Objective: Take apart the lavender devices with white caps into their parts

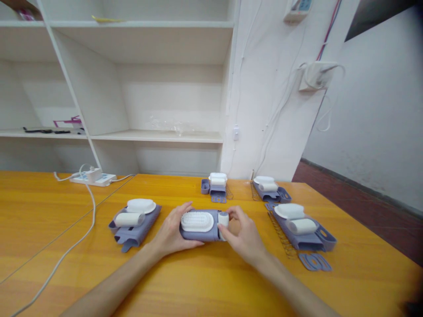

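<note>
A grey-purple plastic brush body [205, 234] with a white oval bristle pad [197, 221] is held just above or on the wooden table; I cannot tell which. My left hand [173, 231] grips its left end, thumb along the near edge and fingers over the far side. At the right end sits a short white cylindrical part [224, 219] with a grey-purple top. My right hand [243, 233] pinches this part between thumb and fingers. Left of my hands lies a similar grey-purple housing [145, 229], bearing a white oval pad [141, 205] and a white cylinder [128, 219].
More part sets lie right [309, 240], back right [269, 187] and back centre [218, 190]. Metal springs [282, 235] and flat grey-purple plates [314, 262] lie near the right set. A power strip [94, 177] and trailing white cable [94, 211] occupy the left. White shelves [158, 136] stand behind.
</note>
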A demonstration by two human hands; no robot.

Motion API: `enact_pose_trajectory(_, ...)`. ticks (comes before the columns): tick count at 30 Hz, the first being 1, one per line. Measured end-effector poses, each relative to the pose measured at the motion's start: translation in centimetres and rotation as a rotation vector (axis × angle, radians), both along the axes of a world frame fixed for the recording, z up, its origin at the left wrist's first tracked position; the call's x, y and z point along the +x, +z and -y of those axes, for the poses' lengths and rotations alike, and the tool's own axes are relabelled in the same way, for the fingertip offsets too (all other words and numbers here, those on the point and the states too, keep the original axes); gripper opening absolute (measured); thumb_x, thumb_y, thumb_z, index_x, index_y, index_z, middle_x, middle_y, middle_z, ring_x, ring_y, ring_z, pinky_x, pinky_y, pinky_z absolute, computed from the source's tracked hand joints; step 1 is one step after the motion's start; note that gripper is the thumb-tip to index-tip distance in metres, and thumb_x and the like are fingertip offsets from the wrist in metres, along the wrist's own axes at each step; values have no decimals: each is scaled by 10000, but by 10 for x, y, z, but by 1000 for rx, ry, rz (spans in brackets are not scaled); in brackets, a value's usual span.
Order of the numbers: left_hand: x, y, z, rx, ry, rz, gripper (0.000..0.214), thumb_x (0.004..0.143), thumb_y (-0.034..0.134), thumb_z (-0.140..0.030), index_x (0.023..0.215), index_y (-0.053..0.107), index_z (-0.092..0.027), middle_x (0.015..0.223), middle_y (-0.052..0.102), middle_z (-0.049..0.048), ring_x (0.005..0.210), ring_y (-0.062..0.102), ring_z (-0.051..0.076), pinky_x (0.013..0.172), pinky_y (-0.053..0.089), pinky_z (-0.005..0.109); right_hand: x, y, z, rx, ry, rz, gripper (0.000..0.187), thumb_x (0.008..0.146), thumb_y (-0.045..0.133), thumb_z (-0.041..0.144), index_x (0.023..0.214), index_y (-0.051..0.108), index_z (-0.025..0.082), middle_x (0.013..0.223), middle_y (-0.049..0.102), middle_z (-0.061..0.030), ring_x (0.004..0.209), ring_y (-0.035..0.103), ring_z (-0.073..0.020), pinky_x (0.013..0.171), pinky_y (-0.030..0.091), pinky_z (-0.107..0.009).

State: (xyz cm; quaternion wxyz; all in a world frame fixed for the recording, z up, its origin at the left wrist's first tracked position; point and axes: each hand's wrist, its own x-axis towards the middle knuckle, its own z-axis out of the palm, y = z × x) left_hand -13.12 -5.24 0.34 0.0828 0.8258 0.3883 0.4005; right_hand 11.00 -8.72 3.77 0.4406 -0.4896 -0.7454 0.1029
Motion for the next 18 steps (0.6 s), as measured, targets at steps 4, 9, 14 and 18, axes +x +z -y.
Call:
enact_pose_trajectory(4,0,0,-1,-47,49,36,1041,541,798,-445,1369,176,-335,1281,510,96,1177,491,344,993,395,539,-3,2,-2,-34,-74,-185,341,785,564,340,1091,488,210,872,666,-34,778,599,-183,721,453,-305)
enact_pose_trajectory(9,-1,-2,-2,-23,51,12,987,564,778,-458,1357,203,-339,1303,483,86,1195,472,329,1008,384,536,21,5,-23,-80,-269,-7,349,817,493,397,1095,603,218,773,670,-36,680,600,-198,640,458,-324)
enact_pose_trajectory(14,0,-2,-2,-15,66,11,987,548,782,-474,1360,252,-287,1302,483,111,1185,476,343,1009,379,547,29,-12,-28,55,-413,389,236,824,508,392,846,686,239,734,673,-82,735,578,-243,660,401,-366)
enact_pose_trajectory(18,1,0,-2,22,69,-7,966,556,774,-491,1350,268,-274,1266,507,110,1174,486,333,1004,384,535,23,-17,-23,89,-422,511,257,860,467,352,755,674,241,708,635,-101,775,540,-261,678,370,-392)
